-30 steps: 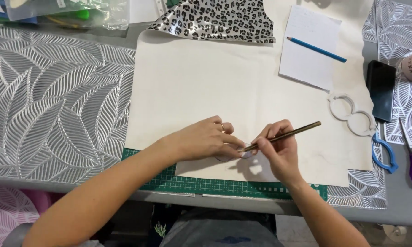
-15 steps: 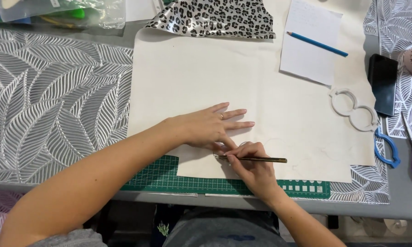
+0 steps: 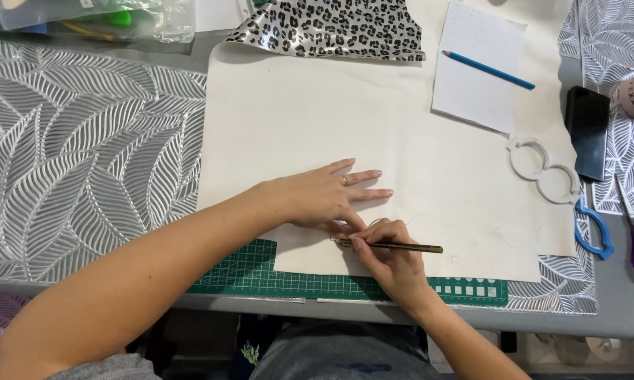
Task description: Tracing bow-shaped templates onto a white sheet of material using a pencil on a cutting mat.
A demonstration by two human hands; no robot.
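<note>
While the left hand [image 3: 327,197] is pressed flat, fingers spread, on the cream sheet [image 3: 317,119], a dark pencil [image 3: 391,245] is pinched in the closed right hand [image 3: 391,260], its tip touching the sheet near the near edge, above the green cutting mat [image 3: 246,271].

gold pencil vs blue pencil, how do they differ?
The gold pencil is gripped in the right hand, its tip on the cream sheet; the blue pencil lies untouched on the white notepaper. The gold pencil lies nearly level across the view; the blue pencil slants diagonally. Both are slim and similar in length.
</note>
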